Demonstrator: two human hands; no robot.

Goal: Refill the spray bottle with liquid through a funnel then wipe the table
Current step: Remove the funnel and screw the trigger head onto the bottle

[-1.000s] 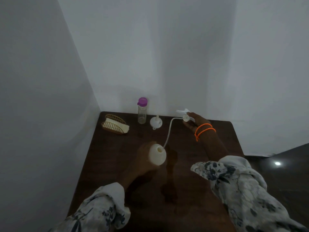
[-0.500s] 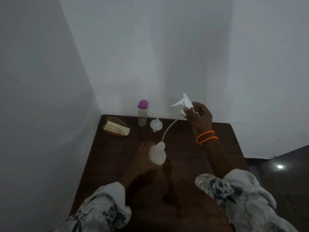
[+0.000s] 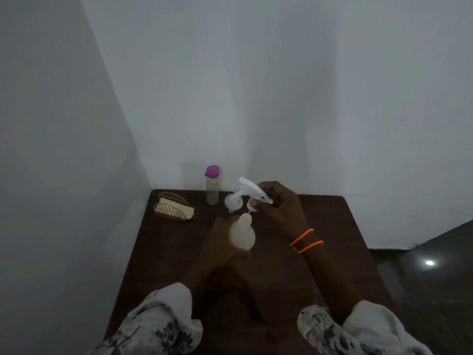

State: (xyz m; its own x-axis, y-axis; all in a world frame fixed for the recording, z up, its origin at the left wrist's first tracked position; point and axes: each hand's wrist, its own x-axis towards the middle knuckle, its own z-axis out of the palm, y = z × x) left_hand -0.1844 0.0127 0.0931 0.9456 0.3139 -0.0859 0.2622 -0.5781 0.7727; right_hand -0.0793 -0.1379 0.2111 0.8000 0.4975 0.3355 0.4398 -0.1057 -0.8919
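Pale grey walls meet in a corner behind a dark wooden tabletop (image 3: 163,252) under dim light. I see my own two arms in floral sleeves reaching forward over it.

My left hand (image 3: 220,242) is wrapped around the lower body of a translucent white spray bottle (image 3: 242,234), its grip pressed closed on it, holding it upright near the middle of the tabletop. My right hand (image 3: 279,206), with two orange bands at the wrist, pinches the white trigger sprayer head (image 3: 249,192) between thumb and fingers, just above the bottle's open neck. The thin dip tube runs from the head down into the neck, though only a short piece shows.

Along the far edge stand a clear bottle with a purple cap (image 3: 212,185) and, just right of it, a small white funnel (image 3: 233,204), partly behind the sprayer head. At the far left sits a gold wire holder (image 3: 172,209) with a folded pale cloth (image 3: 176,205) inside it.

I judge the bottle is not yet refilled, as the funnel lies unused.

Risks from here: the dip tube may flick drops onto the wood or catch on the neck and tip the bottle. My right hand is close to the funnel and could knock it. A loose left grip would let the light bottle topple.
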